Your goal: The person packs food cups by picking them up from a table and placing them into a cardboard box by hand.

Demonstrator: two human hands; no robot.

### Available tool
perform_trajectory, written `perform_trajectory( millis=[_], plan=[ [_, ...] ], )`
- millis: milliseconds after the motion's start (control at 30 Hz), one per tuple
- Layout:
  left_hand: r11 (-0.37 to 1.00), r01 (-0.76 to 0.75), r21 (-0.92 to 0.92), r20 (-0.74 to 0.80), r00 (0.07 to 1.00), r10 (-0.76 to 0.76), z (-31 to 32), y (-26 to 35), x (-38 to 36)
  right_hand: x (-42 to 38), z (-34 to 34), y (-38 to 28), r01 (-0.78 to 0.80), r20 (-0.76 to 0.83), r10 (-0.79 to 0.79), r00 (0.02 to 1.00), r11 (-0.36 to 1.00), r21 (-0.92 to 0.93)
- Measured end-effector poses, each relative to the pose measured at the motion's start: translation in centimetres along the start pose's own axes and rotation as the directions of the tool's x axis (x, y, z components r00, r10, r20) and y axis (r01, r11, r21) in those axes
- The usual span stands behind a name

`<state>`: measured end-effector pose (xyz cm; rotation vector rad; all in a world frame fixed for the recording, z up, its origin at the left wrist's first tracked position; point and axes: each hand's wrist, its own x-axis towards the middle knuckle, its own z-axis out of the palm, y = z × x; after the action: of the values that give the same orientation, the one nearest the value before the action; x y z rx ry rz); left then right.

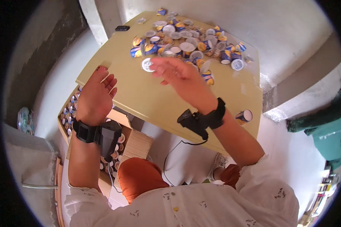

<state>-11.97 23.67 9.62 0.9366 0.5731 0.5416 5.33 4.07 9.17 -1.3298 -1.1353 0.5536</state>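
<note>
My right hand (178, 75) reaches over the yellow table with its fingers loosely curved and apart. Its fingertips, a little blurred, overlap the edge of a small round cup lid (147, 65) with a white rim. Beyond that hand lies a heap of blue-and-yellow paper cups (151, 48) and clear plastic lids (187, 46). Over the left table edge is my left hand (96, 96), palm partly turned up, fingers apart and nothing visible in them. Both wrists carry black strapped devices, one of them a box (110, 138) on the left.
Below the left table edge stands an open cardboard box (134, 145) with many small cups inside. A lone cup (244, 116) sits near the table's right edge. A black phone-like object (122, 28) lies at the far left corner. A cable (166, 159) hangs from my right wrist.
</note>
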Motion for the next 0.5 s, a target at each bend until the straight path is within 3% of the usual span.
perform_trajectory(
  millis=[167,233,400,467,500],
  plan=[
    [1.000,-0.019,0.018,0.074,0.997,0.018,7.8,0.7,-4.3,-3.7,-6.5,-7.0,0.098,-0.171,-0.103,0.980,0.995,-0.033],
    [0.995,-0.086,0.055,0.055,0.995,0.083,10.5,0.5,-7.8,-5.4,-8.5,-8.7,0.206,-0.250,-0.209,0.946,0.978,-0.036],
    [0.982,-0.161,0.103,0.075,0.985,0.153,14.9,0.3,-15.5,-10.9,-13.4,-13.3,0.291,-0.360,-0.287,0.888,0.956,-0.044],
    [0.961,-0.235,0.146,0.210,0.957,0.202,16.2,0.4,-18.2,-12.8,-15.0,-15.2,0.344,-0.405,-0.340,0.848,0.937,-0.065],
    [0.958,-0.245,0.153,0.203,0.956,0.212,17.2,0.6,-19.5,-13.4,-15.8,-15.8,0.358,-0.427,-0.344,0.836,0.932,-0.050]
  ],
)
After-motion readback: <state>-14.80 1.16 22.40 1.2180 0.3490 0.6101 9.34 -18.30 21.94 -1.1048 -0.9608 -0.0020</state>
